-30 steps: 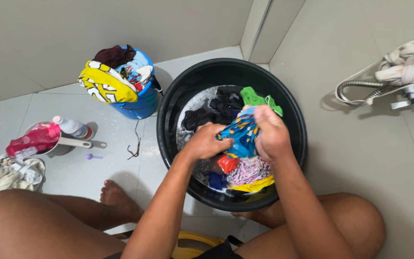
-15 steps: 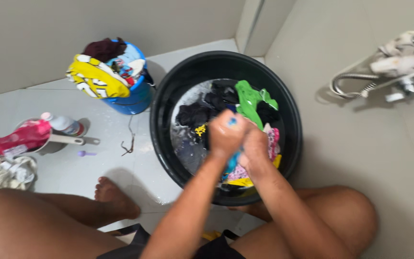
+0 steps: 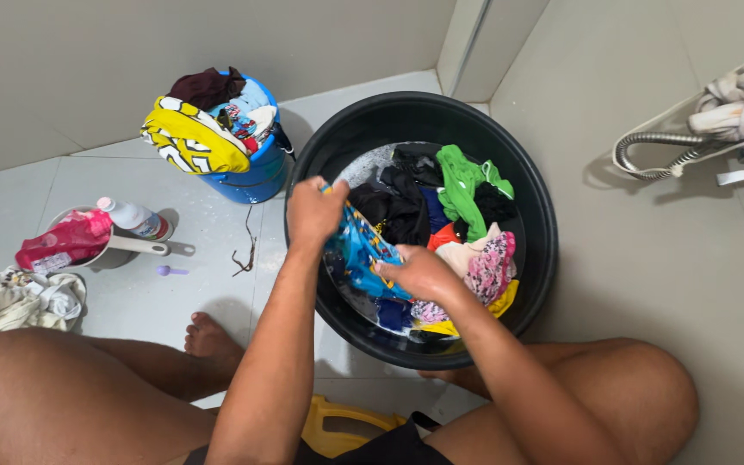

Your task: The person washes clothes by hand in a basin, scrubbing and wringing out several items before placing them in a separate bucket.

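Observation:
A big black basin (image 3: 537,215) on the tiled floor holds water and several wet clothes, among them a green garment (image 3: 462,181), black items and a pink patterned piece (image 3: 491,267). My left hand (image 3: 314,211) grips the top edge of a wet blue printed garment (image 3: 359,250) over the basin's left side. My right hand (image 3: 419,271) clasps the same blue garment lower down, near the basin's front.
A blue bucket (image 3: 256,176) stuffed with clothes, a yellow one on top, stands left of the basin. Further left lie a small bowl with a pink pouch (image 3: 66,241), a white bottle (image 3: 135,218) and a heap of pale cloth (image 3: 15,297). A shower hose (image 3: 660,155) lies at right.
My hands were pressed together rubbing the blue garment over the basin's middle. Now they are apart, the left one raised at the left rim, with the garment stretched between them.

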